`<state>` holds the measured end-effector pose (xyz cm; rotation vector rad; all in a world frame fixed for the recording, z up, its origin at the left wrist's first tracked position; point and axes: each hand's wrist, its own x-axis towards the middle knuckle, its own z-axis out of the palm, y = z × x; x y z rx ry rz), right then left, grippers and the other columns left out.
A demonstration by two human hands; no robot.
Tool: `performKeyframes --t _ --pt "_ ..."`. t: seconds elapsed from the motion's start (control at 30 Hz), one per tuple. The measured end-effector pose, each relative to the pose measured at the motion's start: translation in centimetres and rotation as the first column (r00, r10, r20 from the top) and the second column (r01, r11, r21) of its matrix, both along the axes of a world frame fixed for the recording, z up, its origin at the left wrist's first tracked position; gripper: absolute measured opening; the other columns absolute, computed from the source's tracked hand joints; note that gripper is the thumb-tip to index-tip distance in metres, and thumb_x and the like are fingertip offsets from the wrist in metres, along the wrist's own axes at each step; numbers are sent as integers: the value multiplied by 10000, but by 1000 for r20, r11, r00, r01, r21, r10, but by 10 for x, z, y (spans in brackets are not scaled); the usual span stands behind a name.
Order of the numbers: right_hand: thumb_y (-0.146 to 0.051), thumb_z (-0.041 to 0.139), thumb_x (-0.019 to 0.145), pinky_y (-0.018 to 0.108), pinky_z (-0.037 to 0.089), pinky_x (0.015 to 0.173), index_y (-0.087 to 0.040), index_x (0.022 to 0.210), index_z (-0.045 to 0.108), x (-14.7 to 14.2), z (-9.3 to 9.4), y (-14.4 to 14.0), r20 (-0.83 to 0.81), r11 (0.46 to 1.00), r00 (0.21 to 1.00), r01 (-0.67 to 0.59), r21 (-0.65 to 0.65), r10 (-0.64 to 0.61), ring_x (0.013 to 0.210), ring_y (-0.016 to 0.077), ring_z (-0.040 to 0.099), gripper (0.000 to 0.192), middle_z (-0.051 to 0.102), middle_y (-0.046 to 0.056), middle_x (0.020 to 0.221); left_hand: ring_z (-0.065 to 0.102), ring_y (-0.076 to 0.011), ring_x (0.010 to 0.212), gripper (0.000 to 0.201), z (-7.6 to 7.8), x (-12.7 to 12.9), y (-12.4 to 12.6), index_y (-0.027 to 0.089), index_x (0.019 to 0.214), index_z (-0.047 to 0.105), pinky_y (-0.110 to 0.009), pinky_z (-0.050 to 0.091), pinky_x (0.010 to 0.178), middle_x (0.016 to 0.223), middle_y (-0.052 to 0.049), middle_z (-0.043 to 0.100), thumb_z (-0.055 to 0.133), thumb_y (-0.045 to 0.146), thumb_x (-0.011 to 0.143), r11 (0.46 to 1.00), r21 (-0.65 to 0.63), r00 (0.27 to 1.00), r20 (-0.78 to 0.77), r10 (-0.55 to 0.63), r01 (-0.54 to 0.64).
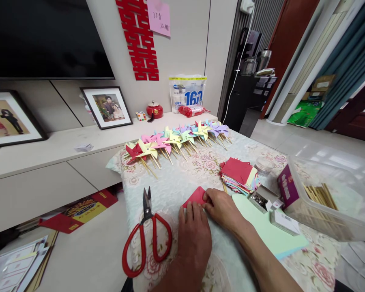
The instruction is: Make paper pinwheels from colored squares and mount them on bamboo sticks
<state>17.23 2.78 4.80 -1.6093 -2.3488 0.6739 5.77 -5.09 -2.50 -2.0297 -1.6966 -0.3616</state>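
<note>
Counter (167, 192), covered in a pale floral cloth; carries everything listed below.

Storage box (314, 217), translucent plastic, purple label on one side; at the right of the counter, with a bundle of thin sticks (320, 196) inside.

Pinwheels (173, 139), many, in red, yellow, pink, green, blue and lilac, on thin sticks; laid in a long row along the far side.

Paper sheets (261, 227), pale green uppermost, a bluish layer below; partly behind the right forearm.

Scissors (146, 219), red handles, dark blades slightly parted, pointing away from the person; left of the left hand.

Left hand (194, 229), palm down, fingers extended — laid over the near part of the red paper, not clenched.

Right hand (221, 206), fingers curled, thumb and fingertips at the right side of the same piece; whether pinching or only pressing, cannot tell.

Paper stack (237, 172), mixed colours, red on top, edges uneven.

Red paper (197, 194), creased; lying on the counter just beyond the left hand's knuckles, between scissors and stack.

Round container (264, 165), clear; just beside the stack.

Small open box (258, 200), holding tiny metallic pieces — at the sheets' far edge.
</note>
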Motion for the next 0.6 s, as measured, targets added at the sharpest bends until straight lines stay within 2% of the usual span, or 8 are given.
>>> performKeyframes --t 0.13,0.3,0.43,0.6 --pt "-123 647 806 258 312 641 -185 846 648 2 2 1 -9 999 1000 28 -23 -28 740 165 564 73 688 33 827 644 -353 1090 351 4 8 -2 27 1106 732 -578 498 985 1151 -233 704 503 6 841 997 -4 996 52 74 -74" --pt "-103 638 807 265 357 693 -177 914 670 10 2 5 -1 997 997 72 -11 -72 821 190 610 134 701 59 904 618 -335 1103 358 -3 16 -4 59 1066 750 -573 455 1040 1156 -208 697 502 -11 819 984 8 982 68 175 -176" --pt "-184 657 845 289 393 778 -139 1078 668 11 -2 7 -14 991 992 126 48 -126 980 242 628 238 697 128 1078 614 -339 1103 341 -3 14 -3 68 1069 747 -562 477 1008 1160 -207 688 523 -13 825 986 3 981 103 165 -167" --pt "-204 693 812 285 393 731 -139 1134 654 10 -8 9 -48 986 986 159 -49 -162 870 226 641 331 728 88 954 642 -305 1001 309 13 6 -4 87 1041 744 -497 515 921 1062 -169 706 538 -14 832 990 -43 986 102 135 -131"
